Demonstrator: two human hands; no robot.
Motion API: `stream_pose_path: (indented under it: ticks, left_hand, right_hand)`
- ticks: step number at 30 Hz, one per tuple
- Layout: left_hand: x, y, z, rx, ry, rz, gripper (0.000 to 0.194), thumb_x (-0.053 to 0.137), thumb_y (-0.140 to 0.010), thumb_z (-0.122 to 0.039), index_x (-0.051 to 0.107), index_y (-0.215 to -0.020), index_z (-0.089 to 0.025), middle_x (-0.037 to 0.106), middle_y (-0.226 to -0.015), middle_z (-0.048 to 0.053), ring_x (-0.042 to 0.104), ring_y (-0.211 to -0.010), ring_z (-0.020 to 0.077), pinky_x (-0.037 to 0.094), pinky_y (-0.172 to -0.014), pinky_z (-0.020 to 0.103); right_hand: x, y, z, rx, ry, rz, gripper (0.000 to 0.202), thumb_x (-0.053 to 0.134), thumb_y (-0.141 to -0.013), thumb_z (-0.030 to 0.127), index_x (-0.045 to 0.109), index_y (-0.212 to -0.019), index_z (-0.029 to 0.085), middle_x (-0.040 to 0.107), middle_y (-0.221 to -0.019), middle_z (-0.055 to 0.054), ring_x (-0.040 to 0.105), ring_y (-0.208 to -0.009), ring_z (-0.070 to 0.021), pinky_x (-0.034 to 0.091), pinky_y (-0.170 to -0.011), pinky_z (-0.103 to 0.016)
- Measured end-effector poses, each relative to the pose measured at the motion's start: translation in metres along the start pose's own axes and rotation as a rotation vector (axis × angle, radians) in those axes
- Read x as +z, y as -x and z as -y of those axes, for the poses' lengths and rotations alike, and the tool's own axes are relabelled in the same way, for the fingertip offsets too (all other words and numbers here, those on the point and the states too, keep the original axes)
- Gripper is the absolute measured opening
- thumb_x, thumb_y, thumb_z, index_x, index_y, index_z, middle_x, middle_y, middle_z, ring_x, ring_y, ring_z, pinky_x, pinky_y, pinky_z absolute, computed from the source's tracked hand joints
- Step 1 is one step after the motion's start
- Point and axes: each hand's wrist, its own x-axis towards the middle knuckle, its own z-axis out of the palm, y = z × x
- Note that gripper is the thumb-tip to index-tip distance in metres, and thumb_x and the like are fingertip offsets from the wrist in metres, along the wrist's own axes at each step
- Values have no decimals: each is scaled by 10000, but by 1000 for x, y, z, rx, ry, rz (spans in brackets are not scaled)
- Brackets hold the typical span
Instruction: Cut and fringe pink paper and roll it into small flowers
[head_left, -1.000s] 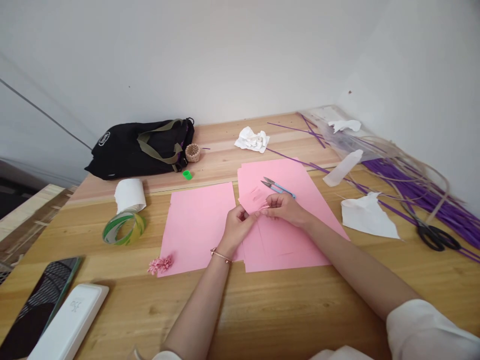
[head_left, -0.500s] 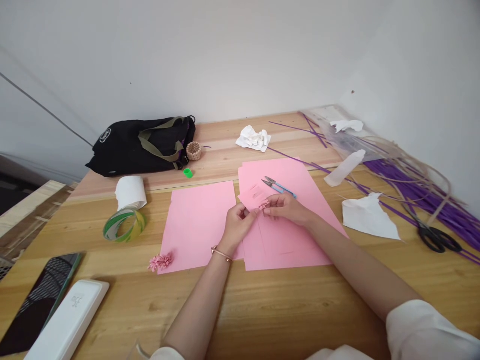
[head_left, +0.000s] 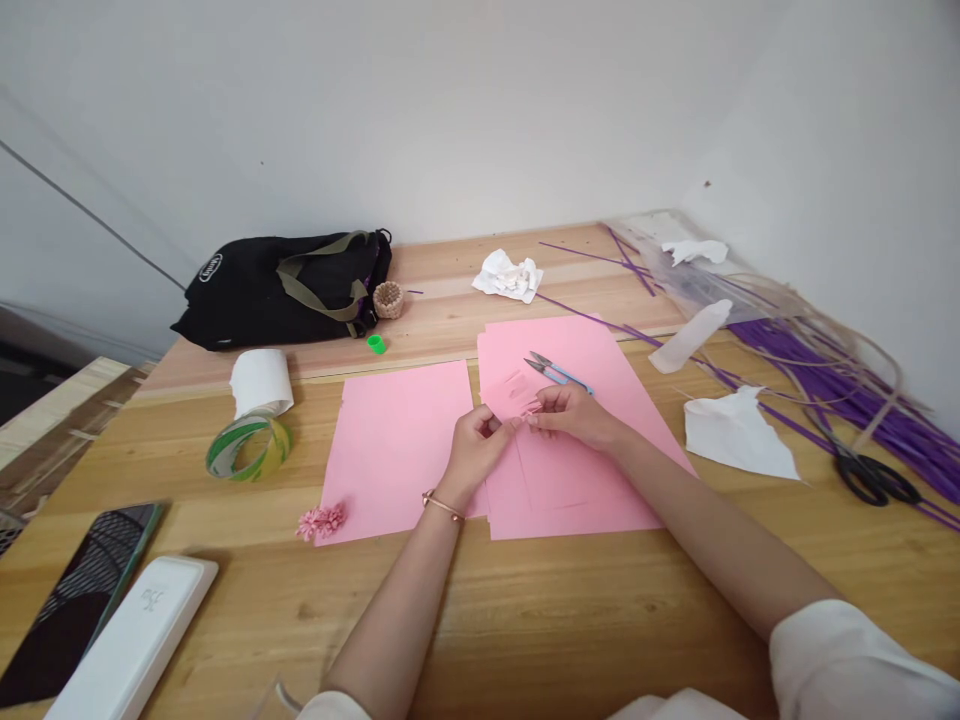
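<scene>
Pink fringed paper piece [head_left: 517,402] sits between left fingers [head_left: 507,432] and right fingers [head_left: 552,402], both pinching it, neither nearer; long axis unclear.

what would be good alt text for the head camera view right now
A person's left hand and right hand pinch a small piece of pink paper over pink sheets on a wooden table. Blue-handled snips lie just beyond; black-handled scissors and purple strips lie at right.
</scene>
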Motion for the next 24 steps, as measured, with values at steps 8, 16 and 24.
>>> stream_pose_path:
  ticks: [8,16,24]
  left_hand:
    - [-1,-1,3,64,-58,6,208,684,-687,-338,674,-719,-133,571,-626,-5,415,-567,100,334,-554,240]
    - [-1,-1,4,65,-80,48,187,684,-688,-316,688,-735,-135,645,-718,39,492,-617,124,386,-598,262]
    - [-4,1,2,62,-67,114,165,682,-687,-298,699,-755,-148,661,-731,37,530,-649,140,408,-633,274]
  right_hand:
    - [-3,-2,-5,14,15,43,301,766,-589,391,577,-652,165,555,-574,10,485,-510,-103,398,-512,-269]
    - [-4,-3,-5,46,35,89,327,776,-570,365,521,-650,176,504,-579,40,450,-516,-89,377,-515,-256]
    - [-5,-2,-6,49,41,135,308,779,-568,345,548,-679,173,507,-590,43,436,-512,-82,361,-498,-243]
